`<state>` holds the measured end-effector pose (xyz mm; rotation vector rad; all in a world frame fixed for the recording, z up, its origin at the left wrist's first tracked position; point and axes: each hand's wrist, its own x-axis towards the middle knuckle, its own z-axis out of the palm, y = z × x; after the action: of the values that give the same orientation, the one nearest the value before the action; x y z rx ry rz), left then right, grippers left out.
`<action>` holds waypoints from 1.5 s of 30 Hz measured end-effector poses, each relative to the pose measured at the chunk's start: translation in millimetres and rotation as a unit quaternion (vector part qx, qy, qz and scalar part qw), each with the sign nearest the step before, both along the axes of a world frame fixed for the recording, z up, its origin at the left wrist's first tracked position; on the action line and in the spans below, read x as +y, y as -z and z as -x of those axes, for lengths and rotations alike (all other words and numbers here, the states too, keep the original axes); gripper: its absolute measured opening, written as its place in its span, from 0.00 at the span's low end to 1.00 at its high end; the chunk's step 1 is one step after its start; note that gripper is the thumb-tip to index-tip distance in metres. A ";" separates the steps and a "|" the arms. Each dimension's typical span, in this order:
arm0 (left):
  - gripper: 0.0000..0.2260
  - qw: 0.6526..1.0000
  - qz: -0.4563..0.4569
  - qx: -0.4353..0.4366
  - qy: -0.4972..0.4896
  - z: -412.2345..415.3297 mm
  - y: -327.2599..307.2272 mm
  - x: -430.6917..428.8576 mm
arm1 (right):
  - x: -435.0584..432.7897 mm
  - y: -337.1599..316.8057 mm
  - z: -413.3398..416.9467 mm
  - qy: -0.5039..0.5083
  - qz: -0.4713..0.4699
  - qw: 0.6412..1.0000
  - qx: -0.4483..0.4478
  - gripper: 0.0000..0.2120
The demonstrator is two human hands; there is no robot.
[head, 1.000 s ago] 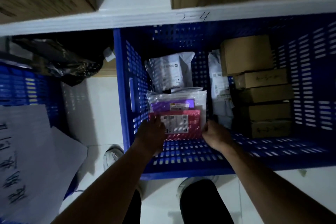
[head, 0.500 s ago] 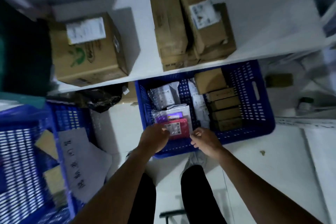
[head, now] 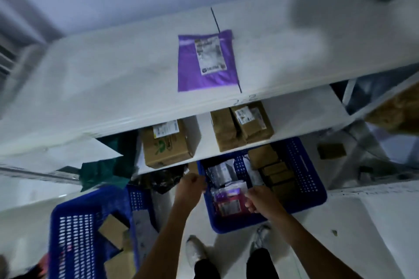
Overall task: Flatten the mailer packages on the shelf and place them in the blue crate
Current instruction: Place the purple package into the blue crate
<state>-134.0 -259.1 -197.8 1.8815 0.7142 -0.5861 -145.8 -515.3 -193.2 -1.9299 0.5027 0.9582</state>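
**Task items.** One purple mailer (head: 207, 61) lies flat, label up, on the upper shelf (head: 108, 84), well apart from both hands. It has not yet been moved. In the blue crate (head: 310, 197) on the floor, a red mailer (head: 229, 205) stands at the front of a row. Just behind it are a purple-tinted clear bag (head: 226, 193) and grey mailers (head: 221, 173). Small brown cartons (head: 275, 171) fill the crate's right side.

**Hands.** The left hand (head: 192, 184) sits over the crate's left rim with its fingers curled. Nothing shows in it, and motion blur makes it impossible to tell whether it grips the rim. The right hand (head: 260, 197) is at the red mailer's right edge with its fingers bent. Whether it pinches the mailer or has let go cannot be told.

**Progress.** Judged from how things lie, several mailers are already placed in the crate, and the red one appears seated. At least the purple mailer on the shelf is left to press flat and carry down. The far right of that shelf is blurred, so more may be there.

**Surroundings.** Cardboard boxes (head: 165, 145) sit on the lower shelf (head: 203, 136). A second blue crate (head: 74, 233) holding cartons and paper stands to the left.
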 end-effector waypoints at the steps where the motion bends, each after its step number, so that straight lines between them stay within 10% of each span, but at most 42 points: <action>1: 0.11 1.000 -0.012 -0.021 0.002 -12.0 -28.9 -1.2 | 0.9 -8.5 -5.6 -0.004 0.003 1.000 -0.018 0.14; 9: 0.08 0.975 -0.079 -0.200 0.048 -89.2 -167.7 -13.1 | 18.6 -96.7 -85.1 0.022 -0.034 0.989 -0.146 0.11; 15: 0.11 0.854 -0.299 -0.403 0.135 -152.5 -194.1 -15.7 | 26.6 -149.2 -151.5 -0.029 -0.004 0.968 -0.251 0.09; 23: 0.42 0.796 -0.377 -0.291 0.375 -205.9 -147.3 -17.7 | 34.2 -196.5 -207.6 -0.041 0.067 0.931 -0.356 0.08; 31: 0.42 0.808 -0.368 -0.285 0.362 -199.1 -147.6 -19.3 | 44.0 -194.6 -226.9 -0.016 0.053 0.942 -0.330 0.22; 45: 0.38 0.799 -0.363 -0.290 0.381 -145.5 -157.1 -11.2 | 80.6 -196.5 -235.0 0.147 -0.084 0.956 -0.242 0.09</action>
<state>11.6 -270.3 -40.7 2.8975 -0.3434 -0.1509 89.2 -434.8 3.4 -1.7891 0.3893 0.3075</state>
